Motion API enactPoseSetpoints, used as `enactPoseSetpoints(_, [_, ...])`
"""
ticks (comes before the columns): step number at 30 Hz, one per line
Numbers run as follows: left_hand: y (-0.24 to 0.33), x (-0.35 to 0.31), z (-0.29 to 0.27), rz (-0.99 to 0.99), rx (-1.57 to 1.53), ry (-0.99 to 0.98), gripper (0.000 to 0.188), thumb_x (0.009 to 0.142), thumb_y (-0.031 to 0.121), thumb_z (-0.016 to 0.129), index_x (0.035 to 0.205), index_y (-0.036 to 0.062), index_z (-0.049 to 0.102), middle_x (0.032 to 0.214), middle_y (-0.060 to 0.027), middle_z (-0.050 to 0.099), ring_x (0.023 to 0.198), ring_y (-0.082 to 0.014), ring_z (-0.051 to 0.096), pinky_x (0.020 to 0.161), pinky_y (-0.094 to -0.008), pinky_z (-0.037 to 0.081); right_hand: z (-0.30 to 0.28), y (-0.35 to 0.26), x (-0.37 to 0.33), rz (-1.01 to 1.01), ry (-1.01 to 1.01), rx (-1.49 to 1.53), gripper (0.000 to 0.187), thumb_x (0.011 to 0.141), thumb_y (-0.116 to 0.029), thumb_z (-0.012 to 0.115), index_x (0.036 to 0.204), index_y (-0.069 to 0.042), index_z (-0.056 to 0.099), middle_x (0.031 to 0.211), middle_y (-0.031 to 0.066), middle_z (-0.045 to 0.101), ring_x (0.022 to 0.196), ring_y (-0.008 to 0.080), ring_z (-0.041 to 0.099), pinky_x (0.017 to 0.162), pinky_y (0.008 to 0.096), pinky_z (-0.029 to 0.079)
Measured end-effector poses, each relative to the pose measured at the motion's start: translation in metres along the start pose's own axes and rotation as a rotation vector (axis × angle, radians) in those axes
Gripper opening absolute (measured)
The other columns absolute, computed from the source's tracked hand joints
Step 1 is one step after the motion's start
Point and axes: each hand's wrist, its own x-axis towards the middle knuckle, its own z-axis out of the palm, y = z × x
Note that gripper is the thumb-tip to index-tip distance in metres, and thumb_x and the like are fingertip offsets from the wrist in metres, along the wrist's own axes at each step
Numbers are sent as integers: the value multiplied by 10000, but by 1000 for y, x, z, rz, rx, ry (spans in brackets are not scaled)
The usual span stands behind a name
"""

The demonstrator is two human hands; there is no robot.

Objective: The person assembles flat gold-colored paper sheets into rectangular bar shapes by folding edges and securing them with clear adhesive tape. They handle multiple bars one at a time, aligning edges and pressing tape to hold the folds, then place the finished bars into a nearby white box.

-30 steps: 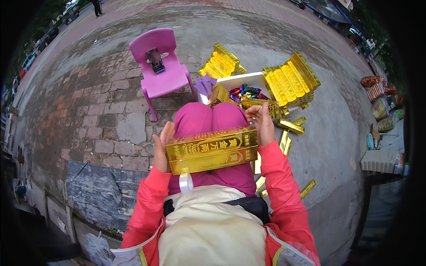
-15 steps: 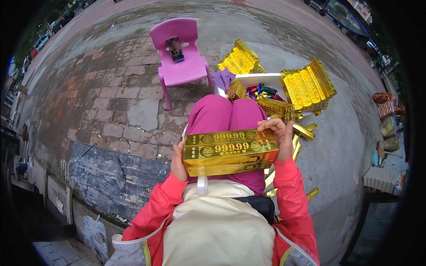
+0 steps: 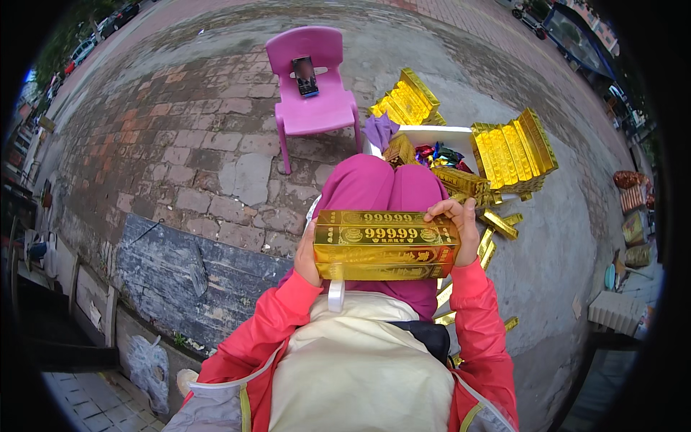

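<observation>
Across my lap lies a bundle of long, shiny gold paper boxes (image 3: 389,253), gripped at both ends. My left hand (image 3: 307,253) presses its palm and fingers against the left end. At the right end, my right hand (image 3: 459,227) curls its fingers over the top edge, with the thumb raised beside them. A roll of clear tape (image 3: 336,296) hangs from the near left side of the bundle, close to my left hand. How far the fingers reach underneath is hidden.
A white box (image 3: 450,133) beyond my knees holds colourful foil pieces. Gold box stacks (image 3: 407,99) (image 3: 512,150) stand around it, and loose gold bars (image 3: 499,223) lie on the ground at right. A pink chair (image 3: 314,108) with a phone (image 3: 304,75) stands ahead; a dark board (image 3: 194,277) lies left.
The bundle has tilted so more of its near face shows. Both hands stay on its ends. The whole view has shifted, with the surroundings sliding right in the picture.
</observation>
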Motion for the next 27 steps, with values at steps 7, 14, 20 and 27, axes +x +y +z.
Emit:
enactPoseSetpoints(7, [-8, -1, -2, 49, 159, 14, 367, 1119, 214, 393, 1355, -21, 547, 1220, -109, 679, 1066, -182, 671, 947, -308, 545, 0, 2, -1, 10, 6, -49, 729, 1068, -635, 226, 982, -26, 616, 963, 94, 662, 924, 164, 603, 900, 303, 476])
enactPoseSetpoints(14, [-15, 5, 1, -278, -519, 94, 446, 1123, 346, 371, 1328, 6, 574, 1208, -109, 675, 1060, -185, 675, 918, -323, 565, 1, 3, 0, 20, 21, -61, 722, 1070, -631, 232, 976, -25, 614, 963, 89, 663, 924, 157, 607, 895, 297, 483])
enactPoseSetpoints(20, [-9, 6, 4, -332, -625, 112, 468, 1112, 394, 392, 1315, 20, 587, 1200, -105, 674, 1059, -197, 672, 915, -331, 566, 3, 2, 0, 17, 27, -74, 708, 1073, -623, 242, 968, -27, 608, 957, 90, 663, 921, 158, 609, 893, 296, 484])
enactPoseSetpoints(27, [-1, 6, 5, -237, -325, 55, 489, 1108, 424, 388, 1302, 24, 595, 1196, -100, 674, 1048, -195, 672, 904, -326, 565, 4, 2, 1, -3, 22, -83, 696, 1077, -613, 248, 966, -25, 604, 961, 97, 661, 927, 163, 611, 892, 299, 484])
